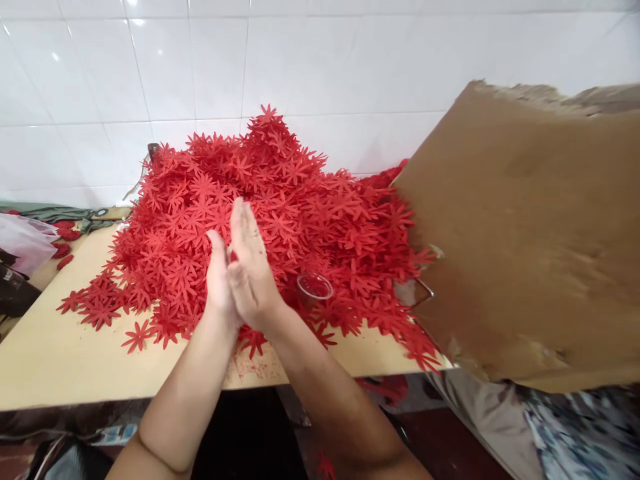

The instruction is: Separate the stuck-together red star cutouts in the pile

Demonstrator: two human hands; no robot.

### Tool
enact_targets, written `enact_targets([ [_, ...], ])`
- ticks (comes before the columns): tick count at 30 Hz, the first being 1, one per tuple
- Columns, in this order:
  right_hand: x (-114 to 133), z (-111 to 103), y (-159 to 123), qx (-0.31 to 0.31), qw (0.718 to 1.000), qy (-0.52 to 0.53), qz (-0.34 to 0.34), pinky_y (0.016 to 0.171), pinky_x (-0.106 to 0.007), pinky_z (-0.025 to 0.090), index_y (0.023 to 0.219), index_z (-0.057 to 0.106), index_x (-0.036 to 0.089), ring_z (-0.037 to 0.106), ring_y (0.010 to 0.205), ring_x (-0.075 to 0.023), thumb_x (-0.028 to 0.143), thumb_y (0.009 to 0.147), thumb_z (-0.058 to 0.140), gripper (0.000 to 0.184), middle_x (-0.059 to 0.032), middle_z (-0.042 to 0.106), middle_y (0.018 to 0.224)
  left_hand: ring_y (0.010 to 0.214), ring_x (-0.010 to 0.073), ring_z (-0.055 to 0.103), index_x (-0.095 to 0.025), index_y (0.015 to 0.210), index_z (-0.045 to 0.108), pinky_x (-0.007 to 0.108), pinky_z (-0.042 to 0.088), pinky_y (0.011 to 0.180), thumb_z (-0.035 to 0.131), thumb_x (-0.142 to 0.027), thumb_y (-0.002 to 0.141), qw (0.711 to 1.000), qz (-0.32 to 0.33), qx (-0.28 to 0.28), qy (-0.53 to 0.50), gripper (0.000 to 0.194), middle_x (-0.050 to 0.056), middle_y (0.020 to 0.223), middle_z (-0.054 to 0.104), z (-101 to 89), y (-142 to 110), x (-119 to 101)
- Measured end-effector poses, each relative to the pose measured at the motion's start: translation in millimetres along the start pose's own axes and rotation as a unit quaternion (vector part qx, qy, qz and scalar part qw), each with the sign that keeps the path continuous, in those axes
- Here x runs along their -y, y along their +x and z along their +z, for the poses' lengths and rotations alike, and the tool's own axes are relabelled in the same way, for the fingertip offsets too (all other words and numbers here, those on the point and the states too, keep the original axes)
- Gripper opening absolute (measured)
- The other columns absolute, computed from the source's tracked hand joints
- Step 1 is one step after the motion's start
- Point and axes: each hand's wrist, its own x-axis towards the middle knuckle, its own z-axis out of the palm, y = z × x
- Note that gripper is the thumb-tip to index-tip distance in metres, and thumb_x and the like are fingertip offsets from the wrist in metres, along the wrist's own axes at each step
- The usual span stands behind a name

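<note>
My left hand (219, 277) and my right hand (250, 260) are pressed palm to palm, fingers straight and pointing forward. A small bit of red shows in the gap between them; whether it is held there or lies behind cannot be told. Both hands are above the front of a large heap of red flower-shaped cutouts (200, 200), each with several narrow petals. Just right of my right hand, a small clear round cup (315, 287) sits among the cutouts.
A big brown cardboard sheet (530, 233) stands at the right, with a metal wire piece (425, 288) by its edge. The pale tabletop (75, 363) carries the heap against a white tiled wall (350, 60). At far left are a plastic bag (25, 240) and a dark object (15, 290).
</note>
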Motion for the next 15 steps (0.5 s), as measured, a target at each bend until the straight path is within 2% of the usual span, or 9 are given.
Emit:
enact_targets([
  [2,11,1,-9,0.040,0.999,0.029,0.003,0.120,-0.046,0.002,0.147,0.002,0.020,-0.003,0.144,-0.0203,0.069,0.083,0.017,0.082,-0.0016,0.002,0.155,0.144,0.0132,0.010,-0.030,0.144,0.023,0.030,0.020,0.118,0.010,-0.060,0.087,0.999,0.039,-0.023,0.002,0.066,-0.008,0.152,0.024,0.7,2,4],
  [4,15,0,-9,0.044,0.994,0.084,0.056,0.120,-0.042,0.003,0.147,0.013,0.015,0.001,0.144,-0.0195,0.074,0.079,0.012,0.090,-0.0051,0.007,0.155,0.144,0.0108,0.003,-0.033,0.145,0.015,0.029,0.016,0.119,0.010,-0.059,0.087,0.996,0.068,-0.054,0.018,0.064,-0.012,0.154,0.015,3.0,0,9],
  [6,9,-3,2,0.025,0.982,0.134,0.133,0.121,-0.039,0.005,0.144,0.023,0.011,0.005,0.144,-0.0176,0.075,0.078,0.003,0.094,-0.0074,0.015,0.154,0.144,0.0120,0.011,-0.033,0.144,0.022,0.029,0.016,0.119,0.016,-0.055,0.089,0.997,0.041,-0.051,0.037,0.060,-0.010,0.153,0.020,6.9,-5,13],
  [9,-11,-7,26,-0.023,0.968,0.147,0.203,0.120,-0.042,0.004,0.145,0.022,0.012,0.003,0.144,-0.0180,0.077,0.075,0.000,0.097,-0.0067,0.013,0.154,0.142,0.0139,0.019,-0.028,0.138,0.037,0.029,0.013,0.119,0.023,-0.054,0.090,0.999,-0.006,-0.030,0.034,0.057,-0.004,0.150,0.030,14.2,-15,12],
  [12,-19,-6,32,-0.069,0.974,0.097,0.194,0.119,-0.045,0.000,0.146,0.017,0.019,-0.004,0.144,-0.0176,0.078,0.076,0.006,0.092,-0.0011,0.006,0.155,0.142,0.0150,0.018,-0.025,0.136,0.040,0.031,0.014,0.119,0.015,-0.059,0.089,0.999,-0.027,-0.022,0.001,0.064,-0.002,0.148,0.035,15.8,-17,3],
  [15,-3,2,12,-0.025,0.990,0.071,0.116,0.120,-0.042,0.003,0.146,0.016,0.017,-0.002,0.144,-0.0180,0.075,0.078,0.012,0.090,-0.0036,0.013,0.154,0.142,0.0150,0.021,-0.028,0.138,0.037,0.034,0.020,0.118,0.003,-0.061,0.087,0.998,-0.057,-0.026,0.027,0.070,-0.004,0.147,0.038,5.1,-2,-9],
])
